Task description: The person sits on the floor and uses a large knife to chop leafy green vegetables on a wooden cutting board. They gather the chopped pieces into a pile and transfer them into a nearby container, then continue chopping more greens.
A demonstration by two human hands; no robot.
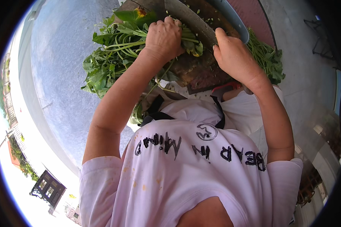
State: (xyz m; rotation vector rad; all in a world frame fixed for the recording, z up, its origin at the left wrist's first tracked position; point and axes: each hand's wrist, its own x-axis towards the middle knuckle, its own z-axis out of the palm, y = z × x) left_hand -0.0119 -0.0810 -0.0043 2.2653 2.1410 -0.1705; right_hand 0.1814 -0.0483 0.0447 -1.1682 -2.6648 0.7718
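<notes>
My left hand (165,37) grips a thick bunch of leafy greens (122,42) with long pale stems, pressed onto a worn wooden board (197,66). The leaves spread out to the left of the hand. My right hand (234,55) holds a large cleaver by its handle, whose end shows below the palm. The wide metal cleaver blade (191,20) stands just right of the bunch, and the cut ends at the left fingers are partly hidden. Small chopped green bits lie on the board beyond the blade.
A grey-blue basin or tub (241,22) borders the board at upper right. More greens (268,59) lie past my right hand, beside a reddish surface (255,17). Something with a red edge (230,85) is near my legs. A dark folding frame (319,38) stands at far right.
</notes>
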